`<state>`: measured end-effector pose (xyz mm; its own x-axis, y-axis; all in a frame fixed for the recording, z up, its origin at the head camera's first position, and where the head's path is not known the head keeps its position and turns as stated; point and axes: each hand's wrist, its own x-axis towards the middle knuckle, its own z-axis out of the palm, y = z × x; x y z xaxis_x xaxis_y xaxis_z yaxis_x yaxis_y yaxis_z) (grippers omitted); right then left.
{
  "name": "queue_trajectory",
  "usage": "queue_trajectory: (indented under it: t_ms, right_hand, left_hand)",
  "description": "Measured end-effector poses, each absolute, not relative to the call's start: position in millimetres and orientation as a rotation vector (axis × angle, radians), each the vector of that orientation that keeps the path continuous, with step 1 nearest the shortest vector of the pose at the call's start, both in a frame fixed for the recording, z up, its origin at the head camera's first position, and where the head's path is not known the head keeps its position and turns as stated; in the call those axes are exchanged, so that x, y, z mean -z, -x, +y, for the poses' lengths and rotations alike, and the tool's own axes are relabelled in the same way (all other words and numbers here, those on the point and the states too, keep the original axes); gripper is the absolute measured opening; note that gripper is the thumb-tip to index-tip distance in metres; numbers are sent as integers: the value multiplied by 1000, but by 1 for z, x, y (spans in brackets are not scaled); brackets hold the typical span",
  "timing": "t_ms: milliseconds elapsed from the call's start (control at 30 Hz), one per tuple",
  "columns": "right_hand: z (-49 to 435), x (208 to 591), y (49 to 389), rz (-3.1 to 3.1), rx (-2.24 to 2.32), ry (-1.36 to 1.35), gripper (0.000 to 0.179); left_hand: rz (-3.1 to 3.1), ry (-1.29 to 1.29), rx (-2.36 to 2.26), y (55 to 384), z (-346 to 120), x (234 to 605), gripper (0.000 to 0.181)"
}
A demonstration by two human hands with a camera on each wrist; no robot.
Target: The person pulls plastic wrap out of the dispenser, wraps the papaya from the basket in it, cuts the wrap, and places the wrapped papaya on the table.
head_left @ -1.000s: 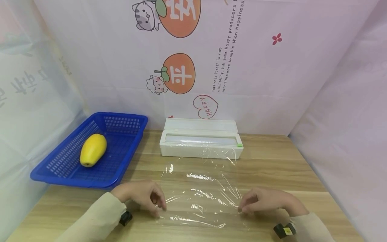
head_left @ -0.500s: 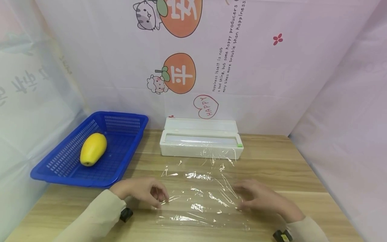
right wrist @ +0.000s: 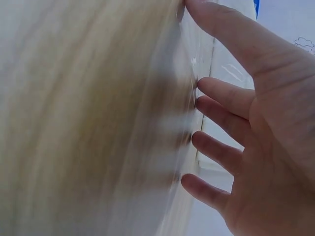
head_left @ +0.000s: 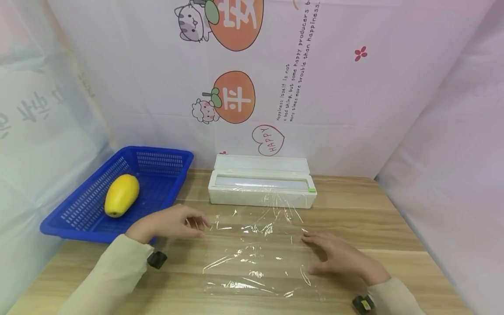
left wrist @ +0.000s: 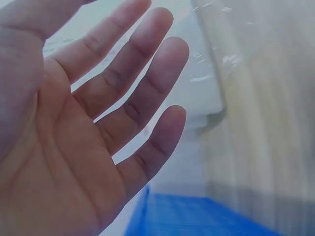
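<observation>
A sheet of clear cling film [head_left: 256, 262] lies over the wooden table, running forward from a white cling film box [head_left: 260, 199] whose lid stands up at the back. My left hand [head_left: 171, 223] hovers by the film's left edge, near the blue basket. In the left wrist view its fingers [left wrist: 162, 64] are loosely extended, and nothing is in the palm. At the film's right edge is my right hand [head_left: 340, 256], fingers spread. Its fingertips [right wrist: 202, 140] rest at the film on the tabletop in the right wrist view.
A blue plastic basket [head_left: 165, 214] stands at the left with a yellow papaya-like fruit [head_left: 122, 195] in it. White printed cloth [head_left: 327, 144] hangs behind the wooden table [head_left: 378, 218] and along both sides.
My left hand has left the film's near left corner and moved back and left. The right hand has loosened from a pinch, spreading its fingers along the right edge. The film lies flatter.
</observation>
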<state>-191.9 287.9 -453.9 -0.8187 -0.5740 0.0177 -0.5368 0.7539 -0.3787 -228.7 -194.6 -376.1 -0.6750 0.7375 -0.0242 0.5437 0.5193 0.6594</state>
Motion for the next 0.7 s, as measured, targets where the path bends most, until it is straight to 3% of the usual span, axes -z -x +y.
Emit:
queue_trajectory:
  t_ms: [400, 700]
  right_hand:
    - [288, 449, 194, 2830, 551, 901, 84]
    - [289, 451, 197, 2835, 551, 936, 84]
  left_hand:
    - [2672, -987, -940, 238, -226, 332, 27]
    - [2915, -674, -966, 267, -272, 309, 38]
